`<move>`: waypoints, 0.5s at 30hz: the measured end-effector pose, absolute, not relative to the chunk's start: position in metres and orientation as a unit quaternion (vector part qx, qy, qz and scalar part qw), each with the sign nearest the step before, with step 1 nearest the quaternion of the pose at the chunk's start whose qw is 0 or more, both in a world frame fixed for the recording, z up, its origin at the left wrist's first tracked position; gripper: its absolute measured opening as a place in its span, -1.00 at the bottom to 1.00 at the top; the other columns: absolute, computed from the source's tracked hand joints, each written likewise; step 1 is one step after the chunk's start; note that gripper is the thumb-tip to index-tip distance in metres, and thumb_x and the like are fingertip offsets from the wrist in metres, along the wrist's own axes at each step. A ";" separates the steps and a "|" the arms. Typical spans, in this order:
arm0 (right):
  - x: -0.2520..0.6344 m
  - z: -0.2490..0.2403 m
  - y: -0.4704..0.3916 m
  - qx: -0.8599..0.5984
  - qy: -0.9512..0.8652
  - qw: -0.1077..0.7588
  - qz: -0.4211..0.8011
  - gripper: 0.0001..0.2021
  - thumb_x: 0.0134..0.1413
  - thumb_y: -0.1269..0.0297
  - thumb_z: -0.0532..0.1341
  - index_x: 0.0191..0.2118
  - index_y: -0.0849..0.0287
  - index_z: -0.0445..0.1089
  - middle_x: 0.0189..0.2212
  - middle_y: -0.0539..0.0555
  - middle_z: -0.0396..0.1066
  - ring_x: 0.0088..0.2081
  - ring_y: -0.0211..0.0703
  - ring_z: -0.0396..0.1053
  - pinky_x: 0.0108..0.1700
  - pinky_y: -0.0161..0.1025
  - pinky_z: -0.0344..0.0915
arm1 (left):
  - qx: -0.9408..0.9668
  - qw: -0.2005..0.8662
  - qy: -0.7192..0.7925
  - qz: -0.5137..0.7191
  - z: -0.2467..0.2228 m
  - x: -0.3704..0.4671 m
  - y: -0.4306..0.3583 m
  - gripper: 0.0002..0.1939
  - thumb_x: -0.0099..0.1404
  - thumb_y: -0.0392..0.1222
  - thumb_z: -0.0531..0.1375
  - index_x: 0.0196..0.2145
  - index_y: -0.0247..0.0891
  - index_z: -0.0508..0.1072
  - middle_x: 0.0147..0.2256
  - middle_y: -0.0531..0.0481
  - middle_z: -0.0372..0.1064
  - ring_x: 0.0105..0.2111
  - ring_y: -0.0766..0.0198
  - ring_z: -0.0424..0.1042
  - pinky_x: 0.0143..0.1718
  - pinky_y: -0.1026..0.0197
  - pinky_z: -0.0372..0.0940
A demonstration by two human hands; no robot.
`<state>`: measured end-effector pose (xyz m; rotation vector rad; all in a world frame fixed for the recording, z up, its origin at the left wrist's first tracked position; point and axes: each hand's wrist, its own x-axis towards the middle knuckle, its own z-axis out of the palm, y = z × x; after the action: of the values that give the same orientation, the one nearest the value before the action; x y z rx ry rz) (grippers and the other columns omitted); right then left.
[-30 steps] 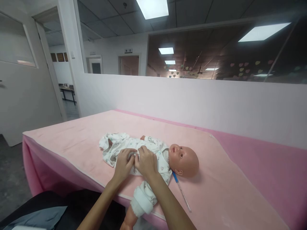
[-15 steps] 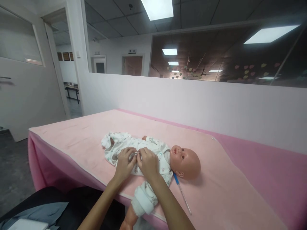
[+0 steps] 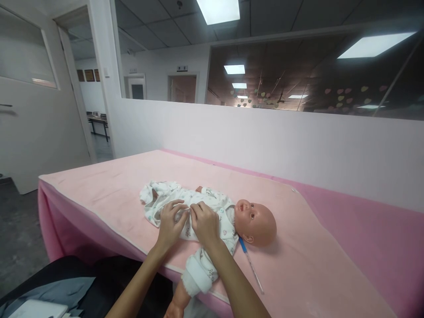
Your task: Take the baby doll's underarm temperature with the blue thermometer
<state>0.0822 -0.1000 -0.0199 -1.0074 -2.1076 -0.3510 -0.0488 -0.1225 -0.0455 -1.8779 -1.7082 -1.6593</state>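
A baby doll (image 3: 261, 224) lies on its back, head to the right, in a white patterned outfit (image 3: 217, 201). My left hand (image 3: 171, 221) is over the doll's middle, its thumb and fingers curled at a fold of the outfit. Close beside it, my right hand (image 3: 203, 223) pinches the outfit's front, where a thin white strip shows between the fingertips. What exactly each fingertip grips is partly hidden. One doll arm (image 3: 179, 302), its white cuff (image 3: 198, 278) rolled up, hangs over the table's near edge.
By the doll's neck lies a thin clear stick with a blue end (image 3: 243, 245), like a thermometer. Pink cloth (image 3: 314, 265) covers the table. Behind it stands a white wall (image 3: 265, 141) with a window above; a door (image 3: 29, 132) is at left.
My left hand has drawn slightly left and away from the right hand's fingertips. The right hand stays at the outfit's front. The doll has not moved.
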 end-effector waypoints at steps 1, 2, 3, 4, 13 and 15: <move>0.082 -0.019 -0.100 -0.395 -0.826 0.378 -0.137 -0.83 0.17 0.33 0.01 -0.35 0.10 0.33 -0.43 -0.03 0.33 -0.45 -0.34 0.23 -0.48 -0.36 -0.06 | -0.617 0.050 -0.563 -0.547 -0.045 -0.049 -0.123 -0.82 0.19 -0.10 0.08 -0.35 -0.16 0.45 -0.19 -0.04 0.34 -0.15 0.10 0.29 -0.07 -0.01 0.15; 0.082 -0.019 -0.101 -0.395 -0.827 0.377 -0.135 -0.83 0.16 0.34 0.01 -0.35 0.11 0.33 -0.43 -0.02 0.32 -0.45 -0.35 0.23 -0.48 -0.36 -0.06 | -0.618 0.042 -0.564 -0.545 -0.044 -0.048 -0.124 -0.81 0.20 -0.09 0.07 -0.35 -0.17 0.45 -0.24 -0.03 0.36 -0.19 0.11 0.31 -0.10 0.01 0.16; 0.082 -0.018 -0.101 -0.394 -0.827 0.378 -0.133 -0.83 0.15 0.35 0.01 -0.36 0.11 0.33 -0.43 -0.02 0.32 -0.45 -0.35 0.23 -0.47 -0.36 -0.06 | -0.620 0.032 -0.565 -0.544 -0.043 -0.048 -0.126 -0.80 0.21 -0.09 0.06 -0.36 -0.17 0.45 -0.28 -0.03 0.38 -0.23 0.13 0.32 -0.13 0.03 0.18; 0.082 -0.018 -0.102 -0.393 -0.827 0.379 -0.132 -0.83 0.15 0.35 0.01 -0.37 0.12 0.33 -0.43 -0.02 0.32 -0.44 -0.35 0.23 -0.47 -0.36 -0.05 | -0.621 0.022 -0.565 -0.542 -0.042 -0.048 -0.127 -0.78 0.22 -0.09 0.04 -0.37 -0.18 0.44 -0.33 -0.02 0.39 -0.27 0.14 0.33 -0.17 0.06 0.19; 0.082 -0.018 -0.102 -0.395 -0.829 0.375 -0.124 -0.89 0.04 0.38 0.07 -0.39 0.15 0.34 -0.42 0.00 0.31 -0.44 -0.32 0.22 -0.47 -0.35 -0.04 | -0.636 0.009 -0.585 -0.503 -0.039 -0.045 -0.128 -0.82 0.17 -0.18 0.04 -0.36 -0.17 0.44 -0.37 0.02 0.44 -0.33 0.15 0.36 -0.20 0.08 0.16; 0.083 -0.019 -0.102 -0.397 -0.830 0.372 -0.123 -0.89 0.04 0.38 0.07 -0.39 0.14 0.34 -0.41 0.00 0.31 -0.44 -0.33 0.22 -0.47 -0.35 -0.05 | -0.642 0.013 -0.589 -0.490 -0.039 -0.045 -0.127 -0.82 0.16 -0.19 0.05 -0.35 -0.17 0.44 -0.36 0.01 0.43 -0.31 0.14 0.35 -0.19 0.07 0.14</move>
<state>0.0826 -0.1022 -0.0188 -1.0171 -2.1277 -0.3152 -0.0448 -0.1270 -0.0394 -2.0004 -1.8359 -1.5260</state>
